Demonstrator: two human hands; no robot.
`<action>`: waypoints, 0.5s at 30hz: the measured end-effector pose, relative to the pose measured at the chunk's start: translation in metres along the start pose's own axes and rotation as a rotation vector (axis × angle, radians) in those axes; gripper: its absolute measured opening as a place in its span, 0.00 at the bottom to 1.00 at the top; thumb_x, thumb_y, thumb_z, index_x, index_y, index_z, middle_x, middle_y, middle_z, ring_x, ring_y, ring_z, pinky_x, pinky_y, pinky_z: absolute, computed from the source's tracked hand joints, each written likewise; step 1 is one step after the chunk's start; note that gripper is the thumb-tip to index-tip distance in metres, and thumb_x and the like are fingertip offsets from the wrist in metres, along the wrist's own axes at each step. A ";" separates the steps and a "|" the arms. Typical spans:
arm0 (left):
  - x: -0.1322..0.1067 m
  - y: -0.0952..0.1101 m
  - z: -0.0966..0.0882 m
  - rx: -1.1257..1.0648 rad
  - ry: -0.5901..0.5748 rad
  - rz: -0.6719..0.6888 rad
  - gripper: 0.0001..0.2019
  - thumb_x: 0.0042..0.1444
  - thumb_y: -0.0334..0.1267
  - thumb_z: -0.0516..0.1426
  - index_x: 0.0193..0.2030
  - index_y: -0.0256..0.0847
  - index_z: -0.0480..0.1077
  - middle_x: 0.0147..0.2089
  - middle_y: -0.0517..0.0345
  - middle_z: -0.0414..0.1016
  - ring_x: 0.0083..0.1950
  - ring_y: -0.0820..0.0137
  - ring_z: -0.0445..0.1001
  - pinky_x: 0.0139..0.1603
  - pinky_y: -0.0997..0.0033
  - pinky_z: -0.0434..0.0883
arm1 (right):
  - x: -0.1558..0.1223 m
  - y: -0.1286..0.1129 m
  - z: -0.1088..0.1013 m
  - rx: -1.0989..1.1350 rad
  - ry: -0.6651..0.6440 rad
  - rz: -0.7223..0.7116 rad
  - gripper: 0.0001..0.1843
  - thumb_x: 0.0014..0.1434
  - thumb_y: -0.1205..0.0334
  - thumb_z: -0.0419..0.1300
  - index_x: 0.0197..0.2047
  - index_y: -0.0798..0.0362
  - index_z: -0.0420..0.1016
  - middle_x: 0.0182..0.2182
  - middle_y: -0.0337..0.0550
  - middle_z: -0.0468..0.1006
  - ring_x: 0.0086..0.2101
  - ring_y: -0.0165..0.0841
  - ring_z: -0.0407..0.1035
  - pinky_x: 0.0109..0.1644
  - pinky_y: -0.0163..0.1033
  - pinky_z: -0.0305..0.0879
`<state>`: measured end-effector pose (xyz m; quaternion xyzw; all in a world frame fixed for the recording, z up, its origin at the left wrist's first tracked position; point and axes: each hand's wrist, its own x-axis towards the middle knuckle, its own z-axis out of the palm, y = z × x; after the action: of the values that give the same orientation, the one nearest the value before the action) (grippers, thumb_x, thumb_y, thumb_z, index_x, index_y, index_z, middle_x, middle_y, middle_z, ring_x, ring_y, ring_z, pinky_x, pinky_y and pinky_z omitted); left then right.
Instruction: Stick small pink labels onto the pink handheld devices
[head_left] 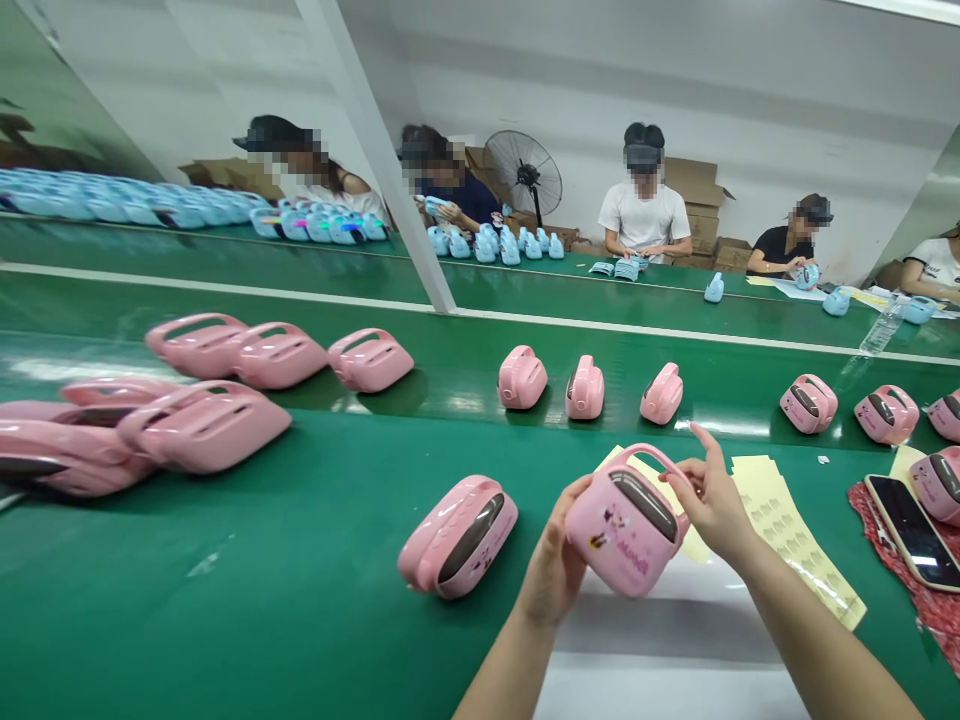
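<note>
Pink plastic case point(626, 535) sits between the fingers, left hand point(559, 560) gripping its side, right hand point(712, 500) at the handle point(646, 449), index raised, pinch or mere touch I cannot tell; glossy, it could slip onto the white sheet point(660, 640) below if left grip slackens.

Bright, even light fills the room; a white lamp strip point(911, 9) shows at the upper right edge. Pale glare streaks the green belt point(457, 380) at middle left and centre. Soft grey shadow crosses the white sheet point(667, 690) at lower centre. The pink case point(622, 535) above it looks fairly sharp; the upper left is stretched and blurred. Pixel blocks mask several heads point(645, 160).
</note>
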<state>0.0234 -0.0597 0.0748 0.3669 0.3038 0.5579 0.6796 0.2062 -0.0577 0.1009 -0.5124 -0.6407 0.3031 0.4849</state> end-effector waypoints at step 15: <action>0.047 0.017 -0.018 0.935 0.520 0.216 0.23 0.32 0.47 0.64 0.35 0.44 0.62 0.35 0.60 0.68 0.40 0.58 0.70 0.43 0.57 0.68 | 0.100 0.045 0.001 0.029 0.270 0.336 0.43 0.52 0.61 0.57 0.66 0.56 0.39 0.45 0.52 0.75 0.30 0.33 0.72 0.26 0.34 0.68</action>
<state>0.0088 -0.0084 0.0787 0.5092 0.6380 0.5023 0.2852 0.2213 0.0508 0.0924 -0.6409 -0.4711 0.3172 0.5164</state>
